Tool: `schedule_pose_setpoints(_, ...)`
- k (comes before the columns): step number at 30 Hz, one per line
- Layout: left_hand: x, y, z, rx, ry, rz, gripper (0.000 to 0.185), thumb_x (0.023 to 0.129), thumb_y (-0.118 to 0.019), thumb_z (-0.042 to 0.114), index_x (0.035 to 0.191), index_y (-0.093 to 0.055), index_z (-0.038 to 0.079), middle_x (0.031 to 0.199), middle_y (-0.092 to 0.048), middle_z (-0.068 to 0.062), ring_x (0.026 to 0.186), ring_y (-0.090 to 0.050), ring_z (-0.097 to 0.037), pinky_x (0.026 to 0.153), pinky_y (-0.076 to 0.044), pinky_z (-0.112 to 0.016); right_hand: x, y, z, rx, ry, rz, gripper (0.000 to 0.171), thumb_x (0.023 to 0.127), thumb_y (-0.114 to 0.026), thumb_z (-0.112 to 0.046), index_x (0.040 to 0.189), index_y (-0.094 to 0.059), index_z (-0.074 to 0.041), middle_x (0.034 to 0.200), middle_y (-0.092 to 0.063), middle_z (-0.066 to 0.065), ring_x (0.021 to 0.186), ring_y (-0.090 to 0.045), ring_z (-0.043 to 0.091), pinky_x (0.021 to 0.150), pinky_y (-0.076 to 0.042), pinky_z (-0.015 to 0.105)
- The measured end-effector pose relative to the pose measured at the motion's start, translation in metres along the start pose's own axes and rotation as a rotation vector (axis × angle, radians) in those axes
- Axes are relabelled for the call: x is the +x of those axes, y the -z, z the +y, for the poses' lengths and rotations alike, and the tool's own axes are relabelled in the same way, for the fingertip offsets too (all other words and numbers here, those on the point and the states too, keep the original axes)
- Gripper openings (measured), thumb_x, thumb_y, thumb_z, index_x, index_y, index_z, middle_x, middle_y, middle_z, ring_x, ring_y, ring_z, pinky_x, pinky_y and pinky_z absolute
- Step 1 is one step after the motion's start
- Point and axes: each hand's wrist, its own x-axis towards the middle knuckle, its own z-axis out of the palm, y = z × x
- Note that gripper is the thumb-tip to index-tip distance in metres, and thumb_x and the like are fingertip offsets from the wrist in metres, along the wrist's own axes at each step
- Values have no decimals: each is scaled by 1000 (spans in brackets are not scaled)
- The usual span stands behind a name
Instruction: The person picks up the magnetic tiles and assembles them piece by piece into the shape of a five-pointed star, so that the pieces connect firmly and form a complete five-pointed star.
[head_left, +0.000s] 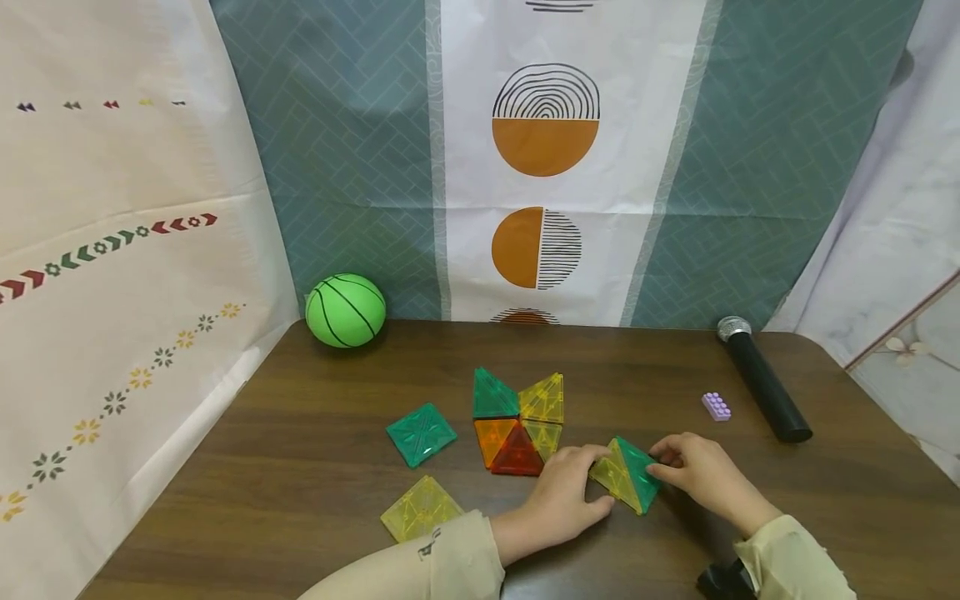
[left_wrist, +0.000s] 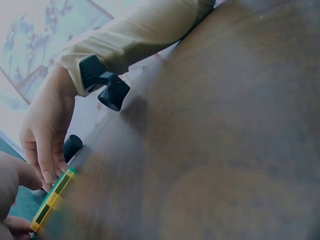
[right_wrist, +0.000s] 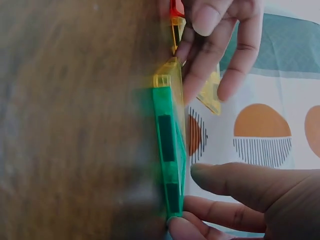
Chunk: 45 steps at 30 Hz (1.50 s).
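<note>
A yellow triangle tile [head_left: 612, 478] and a green triangle tile [head_left: 639, 477] lie joined edge to edge on the brown table [head_left: 300, 467]. My left hand [head_left: 592, 482] pinches the yellow tile between thumb and fingers. My right hand [head_left: 662, 463] holds the green tile's right edge with curled fingers. In the right wrist view the green tile [right_wrist: 168, 160] and yellow tile [right_wrist: 167, 80] show edge-on, with the left hand's fingers [right_wrist: 215, 50] above and my right thumb [right_wrist: 235, 180] below. The left wrist view shows the same tile edge [left_wrist: 52, 200] under my right hand [left_wrist: 45, 140].
A flat cluster of green, yellow, orange and red triangle tiles [head_left: 517, 421] lies just left of the hands. A green square tile [head_left: 421, 433] and a yellow square tile [head_left: 420, 508] lie further left. A green ball [head_left: 345, 310], a black microphone [head_left: 761, 379] and a purple brick [head_left: 716, 406] sit behind.
</note>
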Motion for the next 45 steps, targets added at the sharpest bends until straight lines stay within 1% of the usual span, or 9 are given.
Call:
schedule_pose_setpoints(4,0,1,-2,-113,23,14,49,86,-71,21,132,-53,17,126,-61,1,119,-53,-17,98,-45,-31,0,-2,-1,9,10,13,19,80,-75,-16,92,-70,-3,84,-64,2,75,-60,13,64,-49,26)
schedule_pose_setpoints(10,0,3,-4,-256,50,22,47,87,-70,16,130,-53,17,131,-60,-1,121,-51,-18,98,-45,-31,1,-3,-1,26,32,26,17,78,-77,-14,90,-69,-5,84,-62,2,76,-59,13,64,-48,24)
schedule_pose_setpoints(18,3,4,-7,-490,85,32,47,87,-66,7,131,-53,15,132,-58,-4,121,-54,-17,99,-45,-26,1,-4,-1,77,5,21,18,79,-75,-12,93,-68,-3,86,-63,3,77,-59,13,64,-49,22)
schedule_pose_setpoints(21,3,4,-8,-569,90,42,44,89,-62,1,131,-53,11,134,-57,-8,117,-57,-19,92,-48,-22,2,-5,0,99,-9,16,19,81,-75,-12,95,-67,-3,88,-65,3,79,-59,13,64,-49,22)
schedule_pose_setpoints(26,5,3,-8,-608,119,94,36,88,-59,-6,122,-60,7,121,-61,-11,96,-62,-11,75,-49,-14,2,-7,1,148,3,6,17,82,-74,-13,96,-67,-4,89,-67,2,77,-59,9,64,-49,21)
schedule_pose_setpoints(30,6,2,-8,-613,128,116,31,87,-59,-9,115,-63,5,112,-63,-10,87,-59,-5,72,-49,-13,1,-9,3,179,23,0,16,84,-73,-14,96,-67,-5,87,-67,1,73,-57,3,64,-49,20)
schedule_pose_setpoints(35,6,1,-7,-683,143,128,30,86,-59,-11,111,-64,4,111,-66,-10,88,-58,-5,75,-49,-14,-1,-9,3,241,23,-19,15,87,-70,-14,98,-67,-4,89,-68,3,74,-57,1,63,-49,19)
schedule_pose_setpoints(39,6,2,-6,-744,164,170,27,84,-60,-13,106,-65,2,107,-66,-11,87,-60,-7,74,-49,-15,-2,-9,3,333,26,-60,20,90,-66,-16,104,-66,-1,92,-68,7,73,-57,1,60,-51,21)
schedule_pose_setpoints(45,6,4,-5,-838,210,223,23,85,-59,-14,103,-65,-2,107,-66,-14,86,-60,-8,72,-50,-15,0,-9,7,410,63,-92,26,93,-62,-17,109,-63,4,82,-64,6,60,-52,3,51,-49,25)
